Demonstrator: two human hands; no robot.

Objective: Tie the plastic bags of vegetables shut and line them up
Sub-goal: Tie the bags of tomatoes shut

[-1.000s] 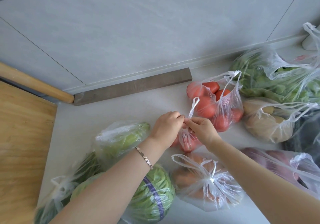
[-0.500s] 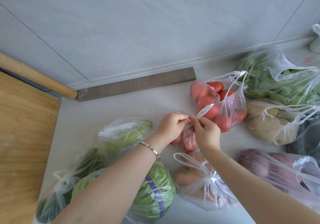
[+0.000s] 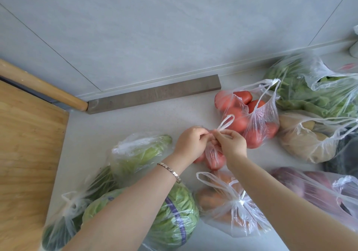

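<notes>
Left hand (image 3: 190, 142): fingers curled, pinching the gathered top of the small bag; a bracelet (image 3: 170, 171) sits on its wrist.
Right hand (image 3: 233, 145): fingers curled, pinching the same plastic just beside the left fingertips, so the two hands touch.
Small bag (image 3: 214, 156): clear plastic with red vegetables inside, on the desk directly under both hands. One handle loop (image 3: 226, 122) sticks up past the fingers.
Tomato bag (image 3: 251, 119): just behind the right hand, mouth open, handles loose.
Carrot bag (image 3: 230, 204): in front of the small bag, handles knotted.
Cabbage bag (image 3: 174, 214): partly under the left forearm, at the near side.
Pale green bag (image 3: 139, 152): left of the hands, lying on its side.
Dark green bag (image 3: 64, 223): front left, top gathered.
Leafy greens bag (image 3: 310, 88): far right by the wall, open.
Potato bag (image 3: 306, 140): right of the tomato bag, handles loose.
Purple-red bag (image 3: 310, 188): front right, beyond the right forearm.
Desk (image 3: 116, 122): pale surface carrying all the bags.
Wooden board (image 3: 27, 154): left of the bags.
Grey bar (image 3: 153, 93): along the foot of the wall.
</notes>
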